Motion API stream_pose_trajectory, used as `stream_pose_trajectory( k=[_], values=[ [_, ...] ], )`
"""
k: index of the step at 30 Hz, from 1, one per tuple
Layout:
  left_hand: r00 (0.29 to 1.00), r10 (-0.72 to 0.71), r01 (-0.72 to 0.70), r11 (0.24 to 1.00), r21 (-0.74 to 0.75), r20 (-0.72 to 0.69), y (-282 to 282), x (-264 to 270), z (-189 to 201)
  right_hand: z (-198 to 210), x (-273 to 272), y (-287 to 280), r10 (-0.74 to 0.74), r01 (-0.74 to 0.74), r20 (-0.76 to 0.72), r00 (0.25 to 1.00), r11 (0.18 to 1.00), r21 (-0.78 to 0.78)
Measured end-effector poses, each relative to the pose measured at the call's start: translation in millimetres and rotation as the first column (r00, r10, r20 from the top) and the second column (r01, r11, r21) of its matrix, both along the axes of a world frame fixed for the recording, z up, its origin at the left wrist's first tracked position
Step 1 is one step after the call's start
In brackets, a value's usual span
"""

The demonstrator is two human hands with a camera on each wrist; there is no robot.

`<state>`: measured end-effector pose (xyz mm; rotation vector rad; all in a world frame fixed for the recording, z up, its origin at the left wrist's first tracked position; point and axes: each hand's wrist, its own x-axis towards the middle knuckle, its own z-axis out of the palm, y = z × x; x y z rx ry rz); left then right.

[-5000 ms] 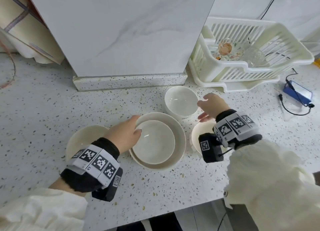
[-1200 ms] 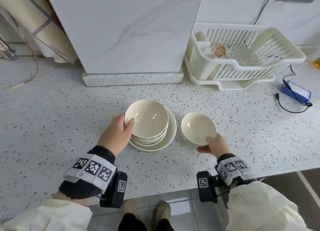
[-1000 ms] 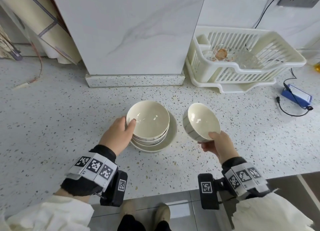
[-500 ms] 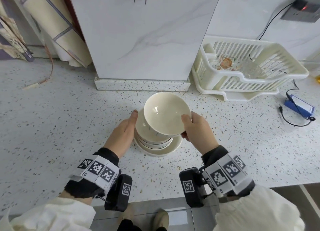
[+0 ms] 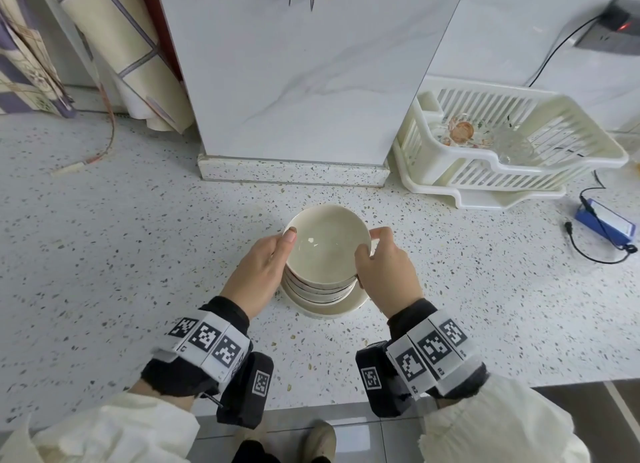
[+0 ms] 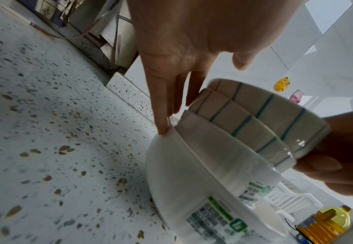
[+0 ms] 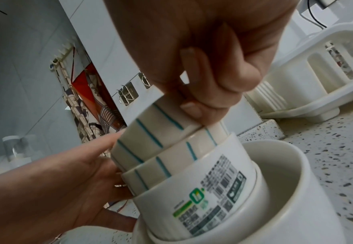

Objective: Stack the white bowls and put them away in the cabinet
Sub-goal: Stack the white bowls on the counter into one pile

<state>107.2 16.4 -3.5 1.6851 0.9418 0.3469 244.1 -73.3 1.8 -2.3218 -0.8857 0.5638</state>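
Several white bowls stand nested in a stack (image 5: 322,289) on the speckled counter, the widest at the bottom. The top bowl (image 5: 327,244) has teal stripes on its outside (image 7: 150,130) and sits in the bowl below. My right hand (image 5: 372,244) pinches its right rim, thumb inside and fingers (image 7: 196,105) curled on the outside. My left hand (image 5: 277,254) lies against the stack's left side, fingers (image 6: 163,115) straight along the bowls and thumb at the top rim. A labelled bowl (image 7: 202,189) sits lower in the stack.
A tall marble-patterned panel (image 5: 304,74) rises just behind the stack. A white dish rack (image 5: 502,161) with glassware stands back right, a blue device (image 5: 604,220) with a cable far right. The counter's front edge (image 5: 311,407) is near my wrists. A yellow bottle (image 6: 334,219) shows beyond the bowls.
My right hand lifted the small bowl from the counter, carried it left over the stack and lowered it into the top. My left hand stayed at the stack's left side.
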Motion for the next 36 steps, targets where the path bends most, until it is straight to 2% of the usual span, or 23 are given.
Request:
stream_pose_trajectory(
  k=[3, 7, 10, 13, 16, 18, 21, 23, 26, 33, 36],
  values=[
    [0.999, 0.009, -0.010, 1.000, -0.029, -0.031, 3.0, 1.6, -1.7, -3.4, 1.8, -1.1, -0.027, 0.026, -0.057, 0.998, 1.000, -0.017],
    [0.998, -0.056, 0.052, 0.992, -0.112, -0.032, 4.6, 4.9, 2.0, -5.2, 0.8, -5.2, -0.023, 0.019, -0.126, 0.992, 0.999, -0.033],
    [0.995, -0.094, 0.086, 0.982, -0.170, -0.040, 9.2, 4.6, 6.7, -7.6, 7.4, -12.8, -0.083, 0.097, -0.198, 0.977, 0.993, 0.064],
    [0.991, -0.125, 0.108, 0.963, -0.247, -0.054, 14.0, 5.2, 7.0, -14.1, 16.3, -19.3, -0.109, 0.174, -0.424, 0.899, 0.978, 0.117],
    [0.986, -0.160, 0.137, 0.947, -0.290, -0.057, 17.8, 7.4, 3.3, -20.6, 14.8, -21.8, -0.022, 0.084, -0.610, 0.792, 0.994, 0.074],
    [0.985, -0.167, 0.142, 0.932, -0.334, -0.049, 19.1, 8.6, 1.9, -23.8, 12.3, -22.3, 0.019, 0.061, -0.670, 0.742, 0.993, 0.096],
    [0.975, -0.209, 0.156, 0.877, -0.455, -0.070, 20.9, 11.3, 1.2, -29.8, 8.8, -21.2, 0.003, 0.093, -0.701, 0.713, 0.991, 0.099],
    [0.979, -0.187, 0.125, 0.858, -0.498, -0.076, 20.8, 13.4, 2.3, -34.2, 5.9, -17.7, -0.023, 0.116, -0.715, 0.699, 0.990, 0.081],
    [0.981, -0.170, 0.099, 0.855, -0.509, -0.095, 22.2, 15.5, -0.6, -35.8, 3.1, -13.2, -0.087, 0.185, -0.717, 0.692, 0.981, 0.060],
    [0.983, -0.135, 0.053, 0.859, -0.509, -0.125, 23.9, 21.2, -9.5, -42.5, -2.1, -19.8, -0.130, 0.254, -0.711, 0.691, 0.965, 0.071],
    [0.980, -0.154, 0.069, 0.860, -0.506, -0.127, 19.2, 24.0, -9.6, -47.0, -2.4, -24.5, -0.226, 0.360, -0.728, 0.647, 0.933, 0.030]
  ],
)
